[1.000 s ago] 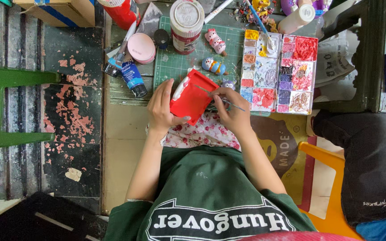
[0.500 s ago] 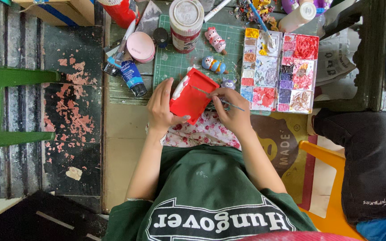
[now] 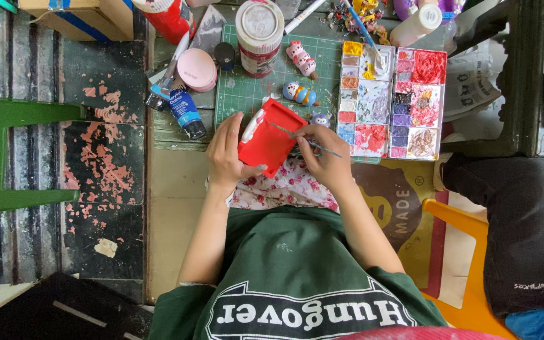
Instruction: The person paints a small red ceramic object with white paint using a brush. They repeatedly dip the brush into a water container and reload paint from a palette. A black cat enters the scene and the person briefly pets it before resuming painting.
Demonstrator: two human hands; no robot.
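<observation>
Fingers of the left hand [image 3: 226,151] wrap the left edge of a red box [image 3: 271,137], thumb pressed on its near corner; those of the right hand [image 3: 323,151] are pinched together on a thin brush [image 3: 303,140], its tip resting on the red face. Against the frames of a second and half a second ago, next to nothing has shifted: box at the same tilt over the near edge of the green mat [image 3: 253,88], brush on the same patch, both wrists in place. Reads as slow, steady brushwork on one spot, not a reload of paint. Left to right across the bench: green stool [image 3: 7,154], cardboard box [image 3: 80,16], blue paint tube [image 3: 186,112], pink round tin [image 3: 197,69], tall jar with white lid [image 3: 259,34], pink figurine [image 3: 301,58], blue-and-yellow figurine [image 3: 300,93], a small purple one [image 3: 320,119] just beside the right knuckles, then the paint palette [image 3: 390,101], wells mostly red, pink and purple. Floral cloth [image 3: 284,189] lies under the hands. Orange chair [image 3: 467,252] and dark bag [image 3: 517,226] at far right.
</observation>
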